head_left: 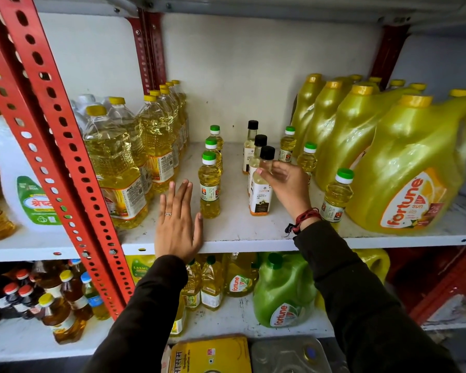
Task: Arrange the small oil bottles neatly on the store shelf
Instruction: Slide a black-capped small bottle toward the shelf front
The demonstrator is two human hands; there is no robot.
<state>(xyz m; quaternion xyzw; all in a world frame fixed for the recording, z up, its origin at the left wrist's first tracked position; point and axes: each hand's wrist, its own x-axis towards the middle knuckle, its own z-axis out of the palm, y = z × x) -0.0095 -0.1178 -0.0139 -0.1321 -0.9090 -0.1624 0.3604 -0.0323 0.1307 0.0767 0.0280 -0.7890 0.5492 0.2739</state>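
Note:
On the white shelf (242,232), three small green-capped oil bottles (210,184) stand in a row front to back at centre-left. Three black-capped coconut oil bottles line up beside them; my right hand (285,187) holds the nearest one (261,195) at its neck, thumb and fingers around it. Three more green-capped bottles stand to the right, the nearest (336,197) at the shelf front. My left hand (176,227) lies flat and open on the shelf edge, just left of the front green-capped bottle.
Tall clear oil bottles (121,168) crowd the left of the shelf, next to a red slotted upright (65,146). Large yellow Fortune jugs (414,168) fill the right. The shelf below holds more bottles and a green jug (283,292).

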